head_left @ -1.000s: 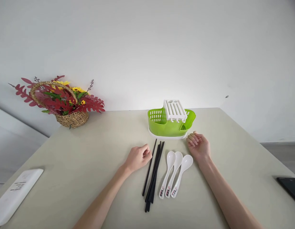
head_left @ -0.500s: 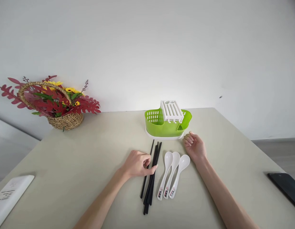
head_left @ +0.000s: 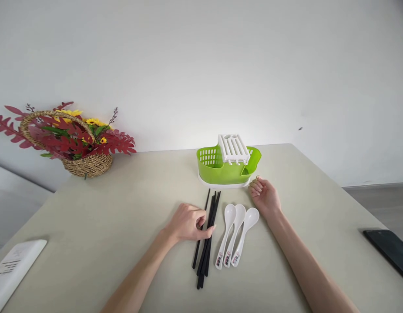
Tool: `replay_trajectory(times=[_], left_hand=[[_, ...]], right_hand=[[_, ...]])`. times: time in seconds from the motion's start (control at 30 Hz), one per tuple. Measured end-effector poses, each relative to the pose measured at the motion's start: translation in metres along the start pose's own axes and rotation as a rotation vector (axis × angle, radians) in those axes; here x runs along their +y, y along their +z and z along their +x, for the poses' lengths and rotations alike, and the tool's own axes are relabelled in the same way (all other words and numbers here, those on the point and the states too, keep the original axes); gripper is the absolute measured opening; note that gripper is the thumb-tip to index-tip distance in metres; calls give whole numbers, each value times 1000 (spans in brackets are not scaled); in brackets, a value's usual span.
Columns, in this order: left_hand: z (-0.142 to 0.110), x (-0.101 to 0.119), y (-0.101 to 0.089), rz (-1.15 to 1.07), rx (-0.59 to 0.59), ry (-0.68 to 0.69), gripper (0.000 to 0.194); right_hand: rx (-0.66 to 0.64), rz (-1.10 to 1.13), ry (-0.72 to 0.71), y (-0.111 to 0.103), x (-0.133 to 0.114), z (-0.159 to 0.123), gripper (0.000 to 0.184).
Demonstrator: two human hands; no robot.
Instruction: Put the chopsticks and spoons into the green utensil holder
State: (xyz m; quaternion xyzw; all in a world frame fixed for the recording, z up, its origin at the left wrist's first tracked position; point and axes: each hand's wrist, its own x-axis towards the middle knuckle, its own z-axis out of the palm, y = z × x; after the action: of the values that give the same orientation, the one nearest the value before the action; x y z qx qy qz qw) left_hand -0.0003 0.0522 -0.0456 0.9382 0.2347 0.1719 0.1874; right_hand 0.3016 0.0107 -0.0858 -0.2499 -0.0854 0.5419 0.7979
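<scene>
My left hand (head_left: pixel 189 222) lies over the black chopsticks (head_left: pixel 205 256), its fingers curled and its thumb standing apart across the bundle. One chopstick (head_left: pixel 197 252) sits a little left of the others and passes partly behind the hand. Nothing appears gripped in it. To the right are three white spoons (head_left: pixel 237 234), bowls facing away from me and printed handles towards me. My right hand (head_left: pixel 266 198) rests on its side beyond them, fingers folded in loosely with nothing visible inside. Just behind it stands a green basket (head_left: pixel 221 174) with a white slotted holder (head_left: pixel 234 148) across its top.
On the left, a wicker basket (head_left: pixel 90 165) holds red leaves and yellow flowers near the wall (head_left: pixel 195 78). A white object with dark print (head_left: pixel 15 265) lies at the table's left edge. At the right edge is a black phone (head_left: pixel 387 248).
The view has shifted slightly, so things on the table sit a little higher in the picture. Both hands keep the same pose and place.
</scene>
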Motion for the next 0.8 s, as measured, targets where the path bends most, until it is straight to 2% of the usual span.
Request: replay_trajectory(times=[0.27, 0.5, 0.8], left_hand=[[-2, -2, 5, -27, 18, 64, 37], [-4, -1, 7, -11, 59, 58, 37], [-4, -2, 7, -5, 48, 62, 38]], right_hand=[[12, 7, 12, 0, 0, 1, 34], [23, 20, 13, 1, 0, -1, 30], [29, 14, 12, 1, 1, -1, 28]])
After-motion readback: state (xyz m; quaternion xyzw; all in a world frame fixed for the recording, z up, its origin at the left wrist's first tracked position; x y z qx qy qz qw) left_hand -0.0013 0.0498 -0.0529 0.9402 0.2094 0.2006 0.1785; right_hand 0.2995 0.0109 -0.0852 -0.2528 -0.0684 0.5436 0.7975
